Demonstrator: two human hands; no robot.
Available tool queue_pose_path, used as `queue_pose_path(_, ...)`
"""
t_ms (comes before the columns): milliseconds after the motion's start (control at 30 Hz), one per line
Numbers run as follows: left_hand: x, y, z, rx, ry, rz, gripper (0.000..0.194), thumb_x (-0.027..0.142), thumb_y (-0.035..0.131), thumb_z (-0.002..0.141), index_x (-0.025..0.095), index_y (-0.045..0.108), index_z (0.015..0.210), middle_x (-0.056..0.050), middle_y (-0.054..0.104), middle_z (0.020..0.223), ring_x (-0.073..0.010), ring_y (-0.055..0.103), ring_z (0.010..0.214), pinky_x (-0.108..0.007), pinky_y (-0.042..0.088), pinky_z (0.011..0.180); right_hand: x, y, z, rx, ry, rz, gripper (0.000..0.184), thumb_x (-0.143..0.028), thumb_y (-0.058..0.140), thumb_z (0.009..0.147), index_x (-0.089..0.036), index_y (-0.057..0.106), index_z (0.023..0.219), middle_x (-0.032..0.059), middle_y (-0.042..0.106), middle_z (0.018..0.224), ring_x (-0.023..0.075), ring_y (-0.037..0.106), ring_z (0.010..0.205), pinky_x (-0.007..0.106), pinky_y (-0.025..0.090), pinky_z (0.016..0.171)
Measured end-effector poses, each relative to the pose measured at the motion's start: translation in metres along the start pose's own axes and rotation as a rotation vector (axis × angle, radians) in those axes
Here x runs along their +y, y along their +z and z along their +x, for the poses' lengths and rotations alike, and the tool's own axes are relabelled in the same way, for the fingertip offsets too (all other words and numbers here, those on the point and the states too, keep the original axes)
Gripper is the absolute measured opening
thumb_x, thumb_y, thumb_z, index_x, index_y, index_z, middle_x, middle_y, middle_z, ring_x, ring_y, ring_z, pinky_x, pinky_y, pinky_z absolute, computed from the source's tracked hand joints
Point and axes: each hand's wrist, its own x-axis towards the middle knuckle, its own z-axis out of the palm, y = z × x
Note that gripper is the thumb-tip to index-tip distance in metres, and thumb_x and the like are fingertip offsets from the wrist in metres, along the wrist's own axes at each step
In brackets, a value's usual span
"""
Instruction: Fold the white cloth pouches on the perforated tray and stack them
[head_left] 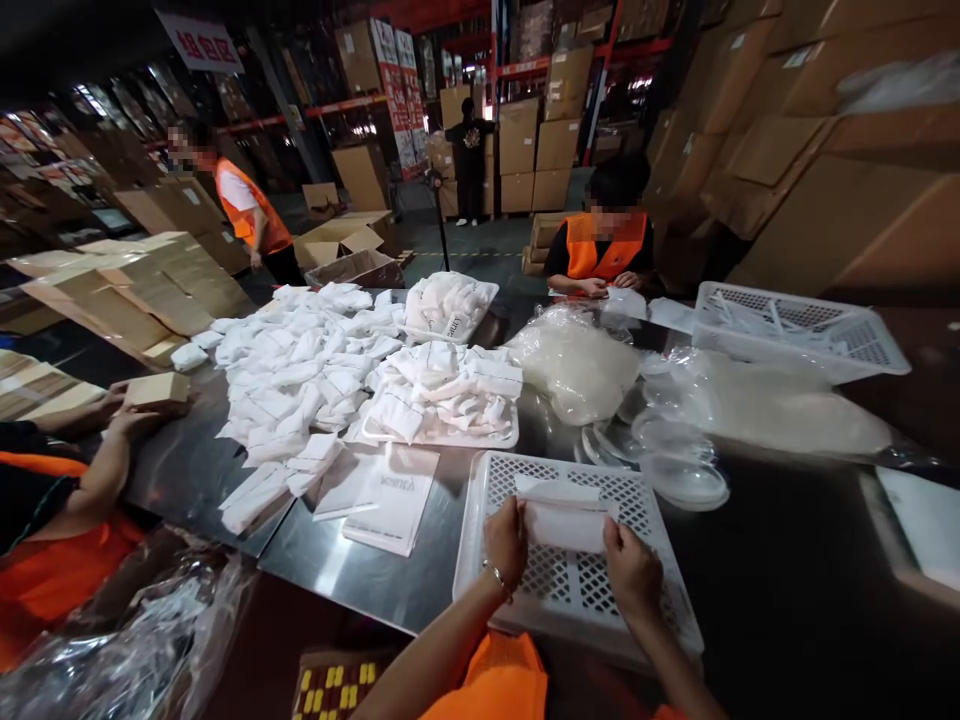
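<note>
Between my two hands is a small white packet (pixel 566 526), gripped at its ends above a white plastic basket (pixel 472 515) with a latticed bottom. My left hand (pixel 506 545), a bracelet at its wrist, is closed on the packet's left end. At the opposite end, my right hand (pixel 632 568) is closed with the thumb on top. Another flat white piece (pixel 559 491) lies just beyond the packet. Left of the basket, a stack of flat printed white bags (pixel 391 500) rests on the metal table (pixel 352 570).
A large heap of white packets (pixel 300 350) covers the table's left part, beside a filled tray (pixel 450 395). Clear bags of pale material (pixel 577 365), clear plastic dishes (pixel 682 470) and another basket (pixel 802 330) stand right. Co-workers in orange vests (pixel 607 250) are around the table.
</note>
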Motion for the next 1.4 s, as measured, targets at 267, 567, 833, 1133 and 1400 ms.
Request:
queue_pose_path(267, 0.002, -0.003, 0.005, -0.06, -0.039, 0.225, 0.031, 0.027, 0.03, 0.097, 0.02, 0.055, 0.081, -0.007, 0.065, 0.071, -0.0196, 0.06, 0.064, -0.028, 0.034, 0.058, 0.01, 0.004, -0.004, 0.056, -0.171, -0.054, 0.064, -0.057, 0.025, 0.093, -0.019, 0.057, 0.053, 0.0071, 0.055, 0.049, 0.0162, 0.05, 0.05, 0.029, 0.032, 0.055)
queue_pose_path(567, 0.008, -0.009, 0.008, -0.094, -0.068, 0.438, 0.027, 0.028, 0.036, 0.097, 0.018, 0.06, 0.089, -0.005, 0.068, 0.074, -0.0169, 0.063, 0.066, -0.025, 0.032, 0.055, 0.002, 0.001, 0.002, 0.083, -0.275, -0.113, 0.061, -0.05, 0.028, 0.095, -0.018, 0.057, 0.052, 0.0048, 0.053, 0.047, 0.0141, 0.046, 0.048, 0.028, 0.029, 0.055)
queue_pose_path(833, 0.023, -0.033, 0.009, -0.157, -0.034, 0.728, 0.024, 0.013, 0.037, 0.093, 0.014, 0.061, 0.096, -0.008, 0.068, 0.075, -0.0194, 0.066, 0.069, -0.026, 0.044, 0.058, 0.007, 0.001, 0.005, 0.007, -0.226, -0.104, 0.056, -0.053, 0.029, 0.094, -0.019, 0.056, 0.059, 0.0037, 0.053, 0.048, 0.0151, 0.047, 0.045, 0.028, 0.031, 0.05)
queue_pose_path(1133, 0.056, 0.004, 0.009, -0.24, 0.607, 0.546, 0.048, 0.014, 0.038, 0.089, 0.015, 0.041, 0.138, -0.014, 0.045, 0.14, -0.0267, 0.032, 0.136, -0.053, 0.024, 0.113, -0.025, 0.016, 0.018, -0.199, -0.521, 0.001, 0.046, -0.018, 0.026, 0.089, -0.014, 0.05, 0.128, 0.0142, 0.049, 0.134, 0.0268, 0.039, 0.129, 0.048, 0.033, 0.106)
queue_pose_path(1400, 0.019, 0.016, 0.002, -0.205, 0.161, 0.221, 0.061, 0.019, 0.045, 0.083, 0.001, 0.033, 0.14, -0.02, 0.019, 0.151, -0.0319, 0.008, 0.141, -0.054, 0.016, 0.114, -0.006, 0.051, 0.009, -0.288, -0.054, 0.398, 0.059, -0.046, 0.048, 0.077, -0.008, 0.056, 0.122, 0.0179, 0.042, 0.139, 0.0322, 0.031, 0.134, 0.051, 0.025, 0.111)
